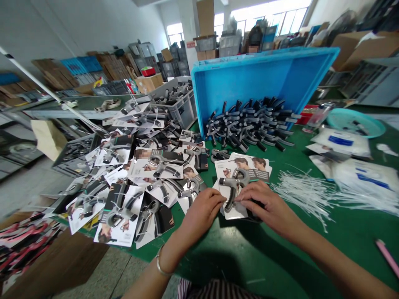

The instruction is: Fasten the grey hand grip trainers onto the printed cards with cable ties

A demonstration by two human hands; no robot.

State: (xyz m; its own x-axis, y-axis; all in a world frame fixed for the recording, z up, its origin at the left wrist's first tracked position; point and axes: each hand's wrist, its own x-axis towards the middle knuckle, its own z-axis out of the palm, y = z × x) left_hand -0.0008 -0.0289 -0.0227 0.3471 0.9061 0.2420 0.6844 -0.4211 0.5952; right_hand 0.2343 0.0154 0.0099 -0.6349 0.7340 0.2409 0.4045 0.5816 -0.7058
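Observation:
A grey and black hand grip strengthener (240, 179) lies on a printed backing card (236, 214) in front of me, on top of other cards. My left hand (204, 207) is closed, its fingertips pressed at the card's left edge beside the black-padded handle. From the other side, my right hand (268, 204) reaches over the card with thumb and forefinger pinched close to that handle. Whatever is between those fingertips is too small to make out. Loose white cable ties (304, 193) are spread on the green table to the right of my right hand.
Carded hand grip strengtheners (120, 211) pile up on the left. A tilted blue bin (240, 79) spills loose grips (249, 122) behind the cards. Bags of cable ties (363, 174) and a turquoise tray (370, 124) stand right. Beyond the bin is another person (254, 39).

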